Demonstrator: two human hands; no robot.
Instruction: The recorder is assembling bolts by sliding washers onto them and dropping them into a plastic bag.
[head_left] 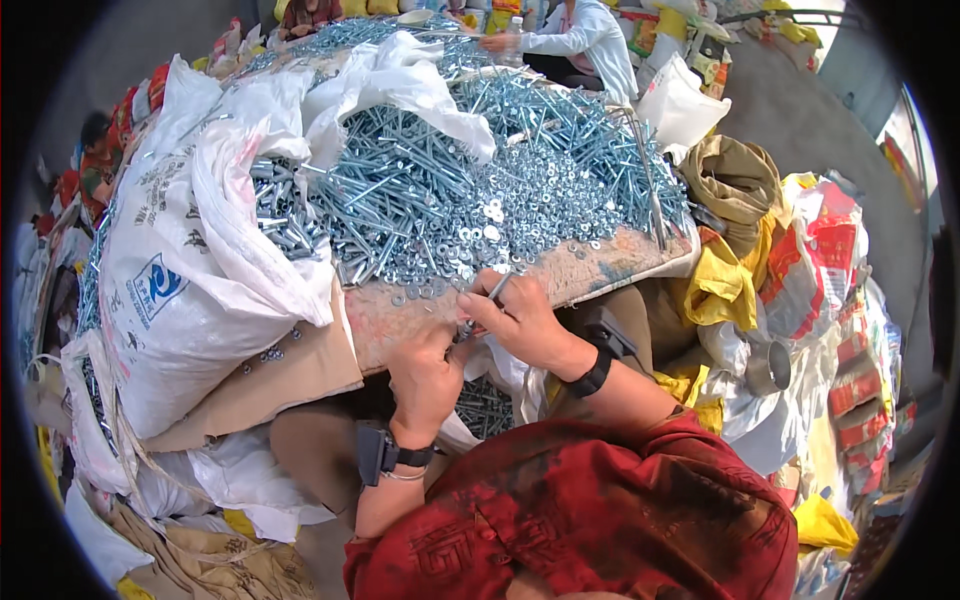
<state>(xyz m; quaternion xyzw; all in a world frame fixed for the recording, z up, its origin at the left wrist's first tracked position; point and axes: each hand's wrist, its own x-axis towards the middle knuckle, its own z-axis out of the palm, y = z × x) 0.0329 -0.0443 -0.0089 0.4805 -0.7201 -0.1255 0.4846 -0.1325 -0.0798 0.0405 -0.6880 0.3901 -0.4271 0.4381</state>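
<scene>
My left hand (425,378) is closed around the lower end of a slim grey metal bolt (499,287), just over the near edge of the table. Pinched in the fingers of my right hand (522,318) is its upper end, which pokes out past the thumb. Fingers cover the middle, so I cannot tell whether it is one piece or two joined. Right beyond my hands, loose washers (490,232) and small nuts lie in a heap. Long bolts (395,170) are piled behind and to the left of them.
A white woven sack (190,290) with metal sleeves (285,205) at its mouth leans at the left on cardboard (270,385). More bolts (484,408) sit below the table edge. Sacks (735,190) crowd the right. A person in light blue (580,45) works across the table.
</scene>
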